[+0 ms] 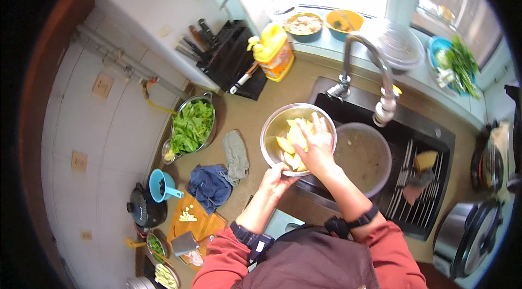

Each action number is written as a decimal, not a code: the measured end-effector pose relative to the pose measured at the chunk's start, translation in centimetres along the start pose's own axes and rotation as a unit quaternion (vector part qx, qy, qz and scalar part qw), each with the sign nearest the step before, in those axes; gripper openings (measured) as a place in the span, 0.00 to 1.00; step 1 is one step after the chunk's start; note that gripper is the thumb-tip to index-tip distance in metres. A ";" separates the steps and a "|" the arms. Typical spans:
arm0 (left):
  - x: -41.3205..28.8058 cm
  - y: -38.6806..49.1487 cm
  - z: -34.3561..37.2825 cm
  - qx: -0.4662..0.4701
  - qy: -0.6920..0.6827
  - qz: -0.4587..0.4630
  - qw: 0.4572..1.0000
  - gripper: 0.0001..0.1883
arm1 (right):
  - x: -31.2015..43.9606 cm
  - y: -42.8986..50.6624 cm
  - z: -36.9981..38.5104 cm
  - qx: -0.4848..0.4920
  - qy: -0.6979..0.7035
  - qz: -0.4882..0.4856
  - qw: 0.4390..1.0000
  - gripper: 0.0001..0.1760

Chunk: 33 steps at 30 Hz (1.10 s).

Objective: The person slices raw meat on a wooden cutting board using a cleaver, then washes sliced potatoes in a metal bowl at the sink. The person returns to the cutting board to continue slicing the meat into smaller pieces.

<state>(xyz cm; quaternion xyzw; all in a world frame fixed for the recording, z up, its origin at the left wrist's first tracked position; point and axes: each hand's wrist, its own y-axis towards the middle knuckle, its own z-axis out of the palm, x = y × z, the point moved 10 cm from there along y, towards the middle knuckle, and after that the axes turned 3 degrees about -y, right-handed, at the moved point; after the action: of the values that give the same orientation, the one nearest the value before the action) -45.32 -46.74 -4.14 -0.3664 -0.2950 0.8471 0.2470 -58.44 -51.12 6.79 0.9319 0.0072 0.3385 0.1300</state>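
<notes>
A stainless steel bowl [269, 132] of pale yellow cut pieces, possibly potato [286, 145], is tilted at the sink's left edge. My left hand [274, 181] grips its near rim, thumb on top and fingers underneath. Inside the bowl, my right hand [316, 144] lies over the pieces with its fingers spread, covering some of them. Just right of the bowl, a large round basin [361, 158] of cloudy water stands in the dark sink [442, 142]. A curved metal faucet [367, 42] arches above; no running water is visible.
A cleaver [184, 243] rests on a wooden cutting board [204, 224] beside chopped bits. Leafy greens fill a metal colander [191, 126]. Cloths [210, 187], a knife block [228, 54] and a yellow jug [271, 52] occupy the counter. A rice cooker [465, 236] stands right of the sink.
</notes>
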 end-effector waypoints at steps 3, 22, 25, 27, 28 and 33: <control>-2.5 4.4 0.1 0.043 -0.134 0.004 0.990 0.23 | -1.9 -0.6 -3.0 -0.093 0.025 -0.083 0.992 0.27; -5.9 -6.1 -18.3 -0.156 0.199 0.165 0.953 0.19 | 11.8 0.2 21.2 0.225 0.129 -0.248 0.934 0.27; -5.8 -10.3 -23.9 -0.213 0.265 0.187 0.922 0.20 | 13.8 -0.8 27.2 0.197 -0.032 -0.249 0.948 0.29; -5.1 -12.9 -27.2 -0.219 0.215 0.184 0.934 0.20 | 13.8 -3.1 28.8 0.187 -0.089 -0.271 0.940 0.27; -4.8 -13.9 -28.5 -0.206 0.210 0.170 0.940 0.20 | 13.4 -4.3 27.9 0.170 -0.069 -0.303 0.935 0.26; -5.7 -19.9 -34.5 -0.215 0.282 0.184 0.917 0.20 | 10.0 -3.8 23.6 0.203 -0.154 -0.383 0.888 0.16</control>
<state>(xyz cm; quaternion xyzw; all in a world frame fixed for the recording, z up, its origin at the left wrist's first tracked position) -11.39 -25.35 -7.12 -0.6825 -0.3158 0.6549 0.0749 -35.48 -52.04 -5.28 0.9033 0.4118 0.1060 0.0572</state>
